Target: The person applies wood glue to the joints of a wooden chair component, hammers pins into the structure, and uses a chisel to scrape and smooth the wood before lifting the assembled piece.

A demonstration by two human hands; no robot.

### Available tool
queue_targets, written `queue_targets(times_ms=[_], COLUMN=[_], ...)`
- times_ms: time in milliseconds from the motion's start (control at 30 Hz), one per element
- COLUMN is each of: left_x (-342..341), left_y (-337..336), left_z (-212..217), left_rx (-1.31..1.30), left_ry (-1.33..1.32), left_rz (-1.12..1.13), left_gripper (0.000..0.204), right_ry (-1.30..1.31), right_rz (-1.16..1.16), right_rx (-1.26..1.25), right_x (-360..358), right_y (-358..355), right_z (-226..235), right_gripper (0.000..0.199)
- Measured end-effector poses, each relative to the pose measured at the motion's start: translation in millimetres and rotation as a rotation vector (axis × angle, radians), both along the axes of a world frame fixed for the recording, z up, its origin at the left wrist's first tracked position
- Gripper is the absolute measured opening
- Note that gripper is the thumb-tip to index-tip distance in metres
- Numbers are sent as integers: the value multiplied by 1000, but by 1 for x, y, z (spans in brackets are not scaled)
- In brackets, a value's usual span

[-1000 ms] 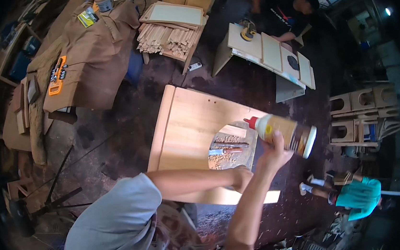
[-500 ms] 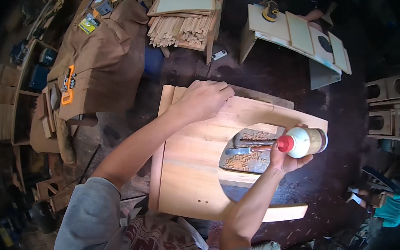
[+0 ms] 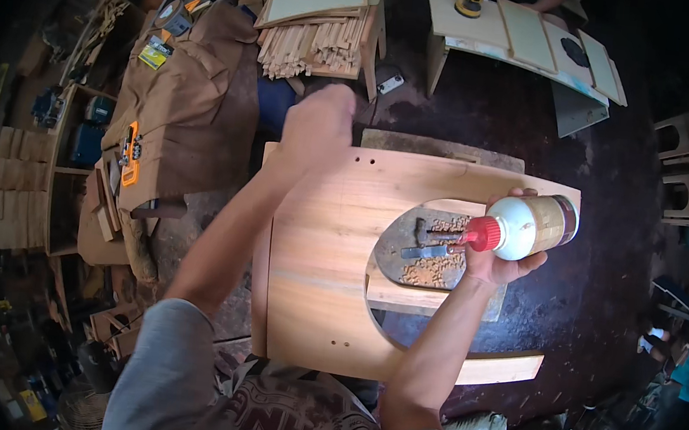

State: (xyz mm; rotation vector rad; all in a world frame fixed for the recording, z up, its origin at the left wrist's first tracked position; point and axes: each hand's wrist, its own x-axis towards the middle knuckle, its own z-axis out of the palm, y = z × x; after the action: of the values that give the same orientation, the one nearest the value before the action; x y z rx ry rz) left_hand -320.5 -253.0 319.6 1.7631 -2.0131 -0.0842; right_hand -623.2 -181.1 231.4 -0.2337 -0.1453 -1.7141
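Observation:
A pale wooden panel (image 3: 324, 254) with a large curved cut-out lies flat in front of me. My right hand (image 3: 499, 261) grips a white glue bottle (image 3: 530, 226) with a red nozzle, held on its side over the cut-out. My left hand (image 3: 316, 125) is raised over the panel's far left corner, fingers curled, blurred; it holds nothing I can see. Through the cut-out show a small board (image 3: 428, 293), wood chips and a metal tool (image 3: 429, 241).
A bundle of wooden slats (image 3: 315, 42) under a flat panel sits at the back. Brown cloth (image 3: 189, 101) covers a bench at left. Pale boards (image 3: 527, 38) lie on a stand at back right, another person's hand near them. Box frames (image 3: 686, 157) stand at right.
My view has tilted down onto the panel. My left hand has risen from the panel's far edge. My right hand with the bottle has come lower, nozzle turned left.

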Motion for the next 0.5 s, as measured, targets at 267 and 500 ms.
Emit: queue_targets(times_ms=[267,500], left_x=[-120,-225], left_y=[149,175], left_z=[-35,-137], left_rx=[798,852], left_ry=[-83,1480], left_rz=[-898,-559], left_gripper=[17,14], right_ry=[481,1342], right_rz=[-182,-186], right_rx=[206,356], right_x=[-5,79], right_y=[22,-25], right_z=[89,87], right_gripper=[91,75])
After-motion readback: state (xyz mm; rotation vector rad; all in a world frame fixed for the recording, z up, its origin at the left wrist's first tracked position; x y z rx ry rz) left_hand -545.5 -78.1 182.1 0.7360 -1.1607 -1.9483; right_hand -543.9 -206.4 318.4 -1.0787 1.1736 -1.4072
